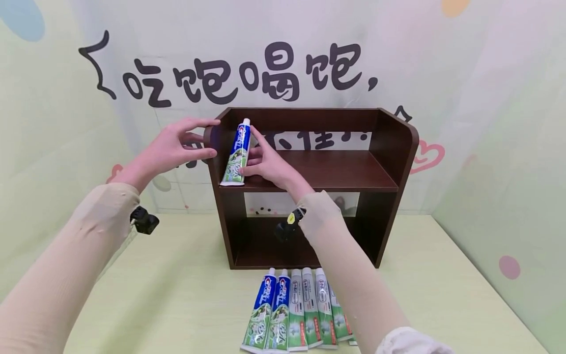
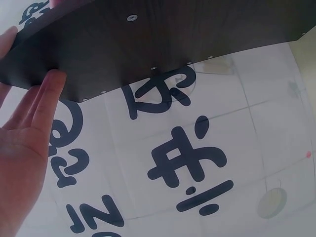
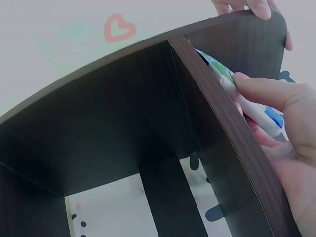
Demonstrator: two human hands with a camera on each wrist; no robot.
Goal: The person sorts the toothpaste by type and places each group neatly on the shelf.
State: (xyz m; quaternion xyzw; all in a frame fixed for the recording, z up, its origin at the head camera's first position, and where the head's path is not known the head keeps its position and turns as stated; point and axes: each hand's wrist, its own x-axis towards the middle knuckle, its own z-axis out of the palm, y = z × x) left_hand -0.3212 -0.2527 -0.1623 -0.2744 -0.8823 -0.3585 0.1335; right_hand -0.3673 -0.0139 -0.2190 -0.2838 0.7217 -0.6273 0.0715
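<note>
- Head view: the right hand point(image 1: 271, 164) is pinching a blue and green toothpaste tube point(image 1: 238, 152) in the upper compartment of a dark brown shelf point(image 1: 331, 169), at its left end.
- The tube is standing cap up, leaning a little to the right, its flat end sitting at the front edge of the upper board; whether it is touching the side panel cannot be told.
- The right fingers are closing only partway: the thumb is pressing the tube's lower right, the index finger is stretching up beside it toward the cap, and the others are bending behind.
- The left hand point(image 1: 170, 145) is gripping the left side panel, thumb and index finger set apart over its edge; in the left wrist view, other fingers are pressing against the outer face.
- On the pale table point(image 1: 177, 275), in front of the shelf, two more blue and green tubes point(image 1: 279, 309) are lying side by side, caps toward the shelf.
- White and green tubes point(image 1: 311, 309) are continuing that row to the right, the right arm partly covering the last ones.
- Behind the shelf, a pale backdrop point(image 1: 199, 29) is showing large dark characters.
</note>
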